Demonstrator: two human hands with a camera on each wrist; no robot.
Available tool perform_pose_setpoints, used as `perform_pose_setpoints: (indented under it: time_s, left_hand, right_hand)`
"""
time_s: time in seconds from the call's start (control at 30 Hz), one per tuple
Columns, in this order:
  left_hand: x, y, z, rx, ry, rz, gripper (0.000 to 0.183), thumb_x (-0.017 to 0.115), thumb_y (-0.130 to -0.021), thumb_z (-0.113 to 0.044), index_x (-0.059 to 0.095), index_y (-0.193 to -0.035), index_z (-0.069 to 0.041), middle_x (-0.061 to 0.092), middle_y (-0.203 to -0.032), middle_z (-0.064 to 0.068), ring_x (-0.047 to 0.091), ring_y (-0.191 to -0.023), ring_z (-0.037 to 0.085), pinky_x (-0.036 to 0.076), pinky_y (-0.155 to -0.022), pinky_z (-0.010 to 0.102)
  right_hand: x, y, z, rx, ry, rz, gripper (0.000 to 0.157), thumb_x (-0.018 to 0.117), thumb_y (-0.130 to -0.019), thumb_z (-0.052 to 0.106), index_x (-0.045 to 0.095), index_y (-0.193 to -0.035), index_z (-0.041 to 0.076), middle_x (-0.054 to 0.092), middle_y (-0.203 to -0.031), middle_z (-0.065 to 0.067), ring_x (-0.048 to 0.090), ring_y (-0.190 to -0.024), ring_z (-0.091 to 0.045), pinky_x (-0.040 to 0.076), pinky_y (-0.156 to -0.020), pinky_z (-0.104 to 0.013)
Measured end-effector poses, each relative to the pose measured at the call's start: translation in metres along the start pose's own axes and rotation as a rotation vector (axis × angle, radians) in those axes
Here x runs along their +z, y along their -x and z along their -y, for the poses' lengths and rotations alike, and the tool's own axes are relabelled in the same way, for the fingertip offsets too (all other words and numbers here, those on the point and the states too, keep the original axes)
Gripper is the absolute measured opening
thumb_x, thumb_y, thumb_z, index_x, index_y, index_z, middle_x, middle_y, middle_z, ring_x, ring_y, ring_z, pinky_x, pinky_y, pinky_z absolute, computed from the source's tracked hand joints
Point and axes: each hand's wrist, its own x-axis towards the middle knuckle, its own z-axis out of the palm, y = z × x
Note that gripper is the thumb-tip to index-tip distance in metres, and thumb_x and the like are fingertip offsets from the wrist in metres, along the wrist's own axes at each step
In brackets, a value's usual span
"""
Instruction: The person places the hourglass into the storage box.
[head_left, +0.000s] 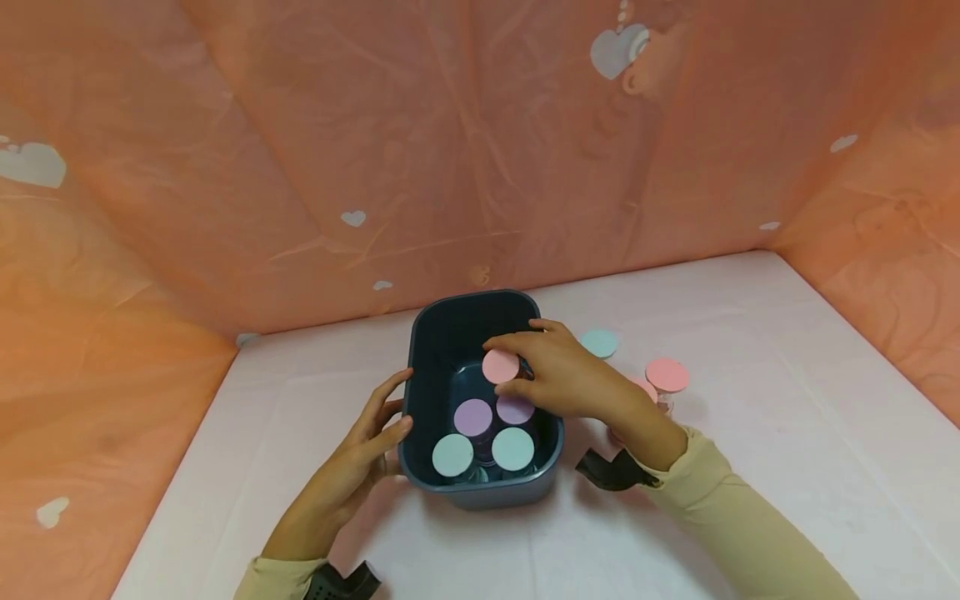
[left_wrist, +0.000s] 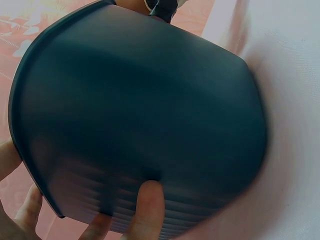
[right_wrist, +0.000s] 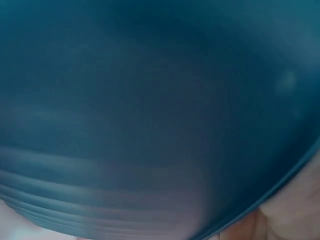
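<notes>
A dark blue ribbed plastic bin (head_left: 498, 497) stands on the table, and my left hand (head_left: 352, 467) touches its left outer side with extended fingers. In the left wrist view, those fingertips (left_wrist: 150, 205) press on the bin's wall. My right hand (head_left: 573, 379) reaches over the right rim and holds a small jar with a pink lid (head_left: 500, 367) between thumb and fingers, inside the bin. Below it in the bin are jars with purple lids (head_left: 473, 417) and with pale mint lids (head_left: 452, 455). In the right wrist view, the bin's wall (right_wrist: 150, 100) hides the held jar.
Right of the bin stand a clear jar with a pink lid (head_left: 667, 376), another pink lid (head_left: 645, 389) partly behind my right wrist, and a mint lid (head_left: 599, 342). White cloth (head_left: 750, 417) covers the table. Orange sheets (head_left: 450, 150) with hearts hang behind and at both sides.
</notes>
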Motion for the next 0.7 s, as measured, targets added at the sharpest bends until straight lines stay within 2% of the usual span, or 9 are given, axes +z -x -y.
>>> perform_pose_setpoints:
  time_s: [0.23,0.37,0.57,0.7]
  left_hand:
    - [-0.0003,0.0004,-0.0014,-0.003,-0.001,-0.008,0.059,0.05,-0.104,-0.027,0.021,-0.155,-0.035,0.02,-0.153,0.017,0.032,-0.136,0.042,0.046,-0.098,0.055]
    - [-0.0003,0.0008,-0.0019,-0.009,0.0,-0.017,0.059,0.05,-0.104,-0.027,0.022,-0.155,-0.036,0.018,-0.155,0.016,0.028,-0.139,0.044,0.046,-0.097,0.057]
    - [0.0002,0.0,-0.0014,-0.005,0.004,-0.016,0.059,0.05,-0.104,-0.026,0.022,-0.155,-0.036,0.019,-0.154,0.017,0.027,-0.139,0.045,0.046,-0.097,0.055]
    - [0.0009,-0.0001,-0.001,-0.006,0.0,-0.015,0.059,0.05,-0.103,-0.026,0.022,-0.155,-0.035,0.02,-0.153,0.018,0.026,-0.139,0.045,0.045,-0.098,0.056]
  right_hand:
    - [0.0014,-0.0006,0.0056,0.071,0.075,0.031,0.054,0.078,-0.086,0.028,0.062,-0.135,0.015,0.065,-0.134,-0.004,0.055,-0.132,-0.022,0.017,-0.123,-0.047]
    - [0.0012,-0.0003,0.0066,0.063,0.098,0.018,0.049,0.077,-0.086,0.026,0.065,-0.132,0.014,0.066,-0.133,-0.003,0.055,-0.132,-0.021,0.019,-0.123,-0.047]
    - [-0.0013,0.0009,0.0093,0.045,0.141,0.021,0.033,0.074,-0.089,0.022,0.072,-0.121,0.015,0.069,-0.126,-0.002,0.058,-0.128,-0.019,0.021,-0.122,-0.049]
    - [-0.0015,0.0016,0.0095,0.051,0.152,0.032,0.03,0.073,-0.09,0.022,0.073,-0.12,0.014,0.069,-0.125,-0.002,0.058,-0.128,-0.021,0.02,-0.122,-0.05]
